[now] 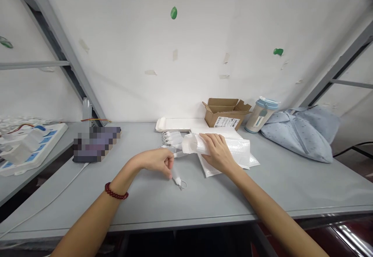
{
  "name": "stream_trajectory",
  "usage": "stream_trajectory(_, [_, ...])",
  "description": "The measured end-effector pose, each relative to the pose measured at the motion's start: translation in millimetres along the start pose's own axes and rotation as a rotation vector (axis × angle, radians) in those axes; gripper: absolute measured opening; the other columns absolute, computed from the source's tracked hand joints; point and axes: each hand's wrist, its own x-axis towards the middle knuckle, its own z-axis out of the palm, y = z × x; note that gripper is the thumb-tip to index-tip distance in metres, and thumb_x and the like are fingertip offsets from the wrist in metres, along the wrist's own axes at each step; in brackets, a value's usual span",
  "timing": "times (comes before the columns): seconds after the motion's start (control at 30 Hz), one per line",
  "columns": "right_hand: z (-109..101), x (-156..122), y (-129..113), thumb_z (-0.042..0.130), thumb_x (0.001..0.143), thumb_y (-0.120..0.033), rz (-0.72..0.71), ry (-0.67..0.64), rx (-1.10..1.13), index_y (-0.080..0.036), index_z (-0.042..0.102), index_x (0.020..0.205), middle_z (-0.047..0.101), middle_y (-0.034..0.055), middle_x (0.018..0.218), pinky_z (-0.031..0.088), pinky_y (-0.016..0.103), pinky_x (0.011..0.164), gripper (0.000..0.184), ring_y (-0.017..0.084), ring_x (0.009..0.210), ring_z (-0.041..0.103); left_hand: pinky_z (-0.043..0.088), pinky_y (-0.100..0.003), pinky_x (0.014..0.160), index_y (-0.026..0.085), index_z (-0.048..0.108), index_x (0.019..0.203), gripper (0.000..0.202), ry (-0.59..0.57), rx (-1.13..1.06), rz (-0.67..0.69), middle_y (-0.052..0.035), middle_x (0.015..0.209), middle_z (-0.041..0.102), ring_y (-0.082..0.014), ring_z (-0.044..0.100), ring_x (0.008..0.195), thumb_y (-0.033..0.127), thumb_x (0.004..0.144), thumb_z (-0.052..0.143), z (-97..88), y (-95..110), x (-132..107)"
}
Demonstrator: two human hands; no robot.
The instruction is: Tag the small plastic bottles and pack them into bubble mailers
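My left hand (157, 161) is pinched on a small white piece with a metal ring (178, 181) that rests on the grey table (163, 202). A red bead bracelet sits on that wrist. My right hand (217, 152) lies with closed fingers over a rolled white plastic bag (236, 148), holding its open end toward the left. Several more small white pieces (171, 137) lie in a row just behind the left hand. A flat clear packet (212, 168) lies under the rolled bag.
An open cardboard box (225, 113) stands at the back, with a white tray (177, 124) to its left and a blue-lidded cup (260, 114) to its right. A pale blue cloth bag (300, 132) lies far right. A dark blurred object (96, 143) and a white power strip (32, 146) sit at left.
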Motion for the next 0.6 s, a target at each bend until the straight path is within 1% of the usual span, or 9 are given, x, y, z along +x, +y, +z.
stream_trajectory(0.07, [0,0,0,0.054,0.072,-0.012,-0.001,0.003,-0.001,-0.012,0.042,0.121,0.057,0.0138,0.109,0.036,0.038,0.08,0.051,0.027,0.1,0.049,0.032,-0.02,0.049,0.02,0.062,0.087,0.033,0.042,-0.017,0.079,0.0061,0.059,0.051,-0.0108,0.046,0.056,0.031,0.058,0.07,2.0,5,0])
stream_trajectory(0.13, [1,0,0,0.054,0.072,-0.012,-0.003,0.007,-0.003,-0.012,0.042,0.121,0.057,0.0137,0.109,0.036,0.038,0.08,0.05,0.027,0.1,0.049,0.031,-0.02,0.048,0.021,0.064,0.091,0.034,-0.008,0.024,0.129,0.007,0.056,0.047,-0.0098,0.044,0.052,0.028,0.058,0.069,8.6,10,2])
stream_trajectory(0.2, [2,-1,0,0.054,0.072,-0.012,-0.003,0.007,-0.004,-0.012,0.042,0.122,0.057,0.0137,0.109,0.036,0.038,0.081,0.051,0.027,0.101,0.049,0.028,-0.02,0.046,0.021,0.067,0.085,0.026,-0.026,0.105,0.147,0.0068,0.053,0.044,-0.0091,0.041,0.049,0.02,0.059,0.066,18.4,14,6])
stream_trajectory(0.27, [2,-1,1,0.054,0.073,-0.012,-0.003,0.003,-0.002,-0.012,0.041,0.123,0.056,0.0137,0.11,0.036,0.038,0.081,0.051,0.027,0.101,0.048,0.027,-0.021,0.045,0.019,0.068,0.078,0.021,0.03,0.162,0.167,0.0064,0.051,0.043,-0.0085,0.039,0.047,0.015,0.059,0.061,27.0,17,9])
stream_trajectory(0.33, [3,-1,1,0.053,0.073,-0.013,-0.005,-0.002,-0.003,-0.012,0.041,0.123,0.056,0.0137,0.11,0.036,0.039,0.081,0.051,0.027,0.101,0.048,0.027,-0.021,0.045,0.019,0.067,0.075,0.017,0.083,0.139,0.202,0.0064,0.051,0.043,-0.0081,0.038,0.047,0.015,0.061,0.059,30.3,19,9])
stream_trajectory(0.4, [3,-1,1,0.053,0.073,-0.013,-0.007,-0.003,-0.006,-0.012,0.041,0.122,0.057,0.014,0.11,0.036,0.039,0.082,0.051,0.027,0.101,0.048,0.031,-0.02,0.046,0.018,0.065,0.078,0.015,0.124,0.013,0.236,0.006,0.054,0.047,-0.0081,0.041,0.048,0.018,0.064,0.058,27.1,21,7])
stream_trajectory(0.43, [3,-1,1,0.053,0.073,-0.012,-0.007,-0.001,-0.007,-0.012,0.042,0.122,0.057,0.0141,0.11,0.036,0.039,0.081,0.05,0.027,0.101,0.048,0.033,-0.02,0.048,0.018,0.064,0.079,0.014,0.166,-0.072,0.25,0.0054,0.057,0.05,-0.0084,0.044,0.051,0.021,0.066,0.058,23.5,22,5])
stream_trajectory(0.53, [3,-1,1,0.053,0.073,-0.012,-0.006,0.006,-0.001,-0.012,0.042,0.122,0.057,0.0138,0.109,0.036,0.038,0.08,0.05,0.027,0.1,0.049,0.041,-0.021,0.057,0.017,0.061,0.081,0.016,0.366,-0.329,0.274,0.0017,0.069,0.059,-0.0104,0.052,0.061,0.029,0.07,0.06,9.1,23,-3])
stream_trajectory(0.6, [3,-1,0,0.053,0.073,-0.012,-0.006,0.012,0.004,-0.012,0.041,0.122,0.057,0.0139,0.109,0.036,0.038,0.08,0.05,0.027,0.1,0.049,0.044,-0.024,0.06,0.017,0.06,0.081,0.019,0.486,-0.451,0.274,0.0,0.071,0.061,-0.0114,0.054,0.063,0.032,0.07,0.063,0.3,21,-7])
